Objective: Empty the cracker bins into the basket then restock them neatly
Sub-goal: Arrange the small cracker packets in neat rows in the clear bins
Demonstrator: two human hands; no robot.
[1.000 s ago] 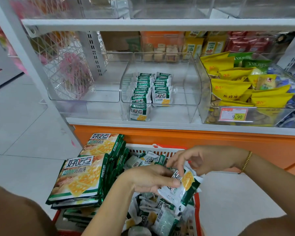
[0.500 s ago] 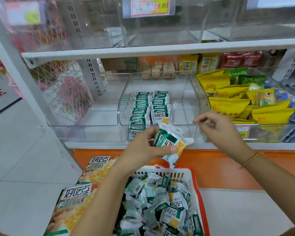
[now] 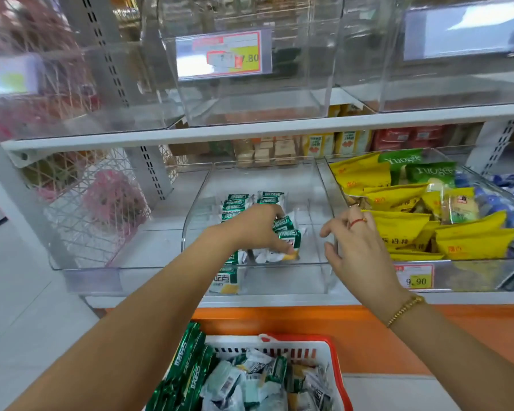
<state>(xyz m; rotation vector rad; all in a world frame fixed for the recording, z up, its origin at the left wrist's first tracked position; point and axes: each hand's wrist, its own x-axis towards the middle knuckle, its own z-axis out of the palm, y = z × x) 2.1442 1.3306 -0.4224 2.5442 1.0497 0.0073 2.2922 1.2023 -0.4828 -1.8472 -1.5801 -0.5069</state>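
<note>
— Where to begin, reading from the left?

— With the left hand (image 3: pixel 258 229): curled round a few small cracker packets (image 3: pixel 287 232), pressing them down inside the middle clear bin (image 3: pixel 309 200), at the front of the two standing rows (image 3: pixel 238 203). Looks like restocking under way, with plenty left in the basket (image 3: pixel 337 348) below the shelf.

— And to do it well?

— Set the packets upright, green tops up, snug against the last one in the right-hand row. Square them before letting go, as glossy film probably slides and tips easily. Bring in the right hand (image 3: pixel 359 250) to steady the row: hovers loose-fingered by the bin's right wall, holding nothing. Cannot tell whether touching that wall.

— Materials?

— From the left again: a neighbouring clear bin (image 3: pixel 149 247), hard and glossy, with a rounded front lip. Then the packets: thin crinkly film, green and white with a yellow corner, small, pillow-shaped, surely light. Same rigid transparent plastic for the middle bin, straight-walled with a scooped front. Further right, puffy yellow snack bags (image 3: pixel 398 197) heaped in the next bin, and a red-and-yellow price tag (image 3: pixel 414 280) on its front. Down low, a white slatted basket with a red rim, crammed with loose packets (image 3: pixel 250 381), plus larger flat green packs (image 3: pixel 190 366) standing at its left edge.
</note>
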